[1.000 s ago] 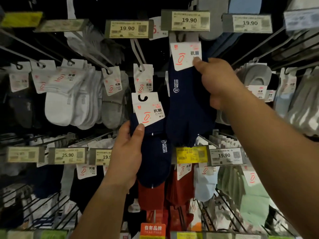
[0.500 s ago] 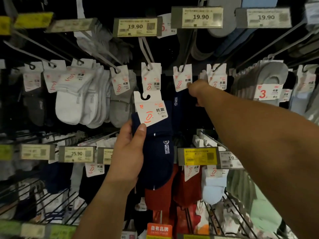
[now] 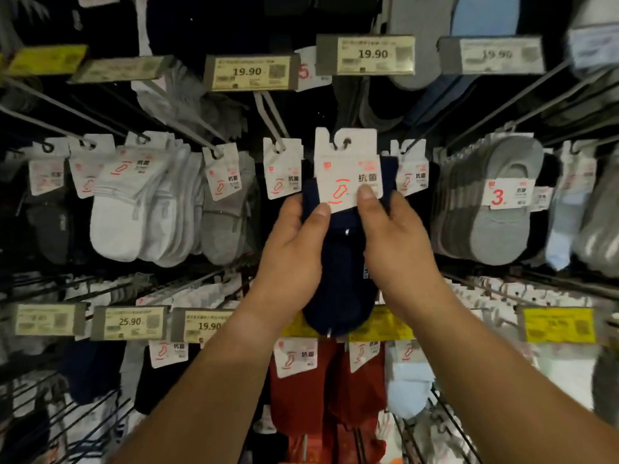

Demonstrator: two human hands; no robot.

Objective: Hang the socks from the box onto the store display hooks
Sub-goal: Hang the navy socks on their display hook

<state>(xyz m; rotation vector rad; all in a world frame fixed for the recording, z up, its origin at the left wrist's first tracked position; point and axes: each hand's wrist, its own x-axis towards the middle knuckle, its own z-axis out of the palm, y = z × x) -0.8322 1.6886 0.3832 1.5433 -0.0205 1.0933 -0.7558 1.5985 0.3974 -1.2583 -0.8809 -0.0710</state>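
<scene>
A pack of dark blue socks is held up in front of the sock wall by both hands. The left hand is wrapped round the left side of the pack, and its thumb is pressed on the bottom corner of the white card. The right hand is wrapped round the right side, and its thumb is pressed on the card too. So the pack is gripped tight from both sides.

The card is fixed on top of the socks. A small hook hole is cut in the top of the card. Whether the hole is already over a metal hook cannot be told.

White socks are hung in a thick row to the left. Grey low socks are hung to the right, with a red 3 on their label. Price tags marked 19.90 are seen above. Red socks are hung below the hands, beside a light blue pair. A yellow tag is placed low on the right.
</scene>
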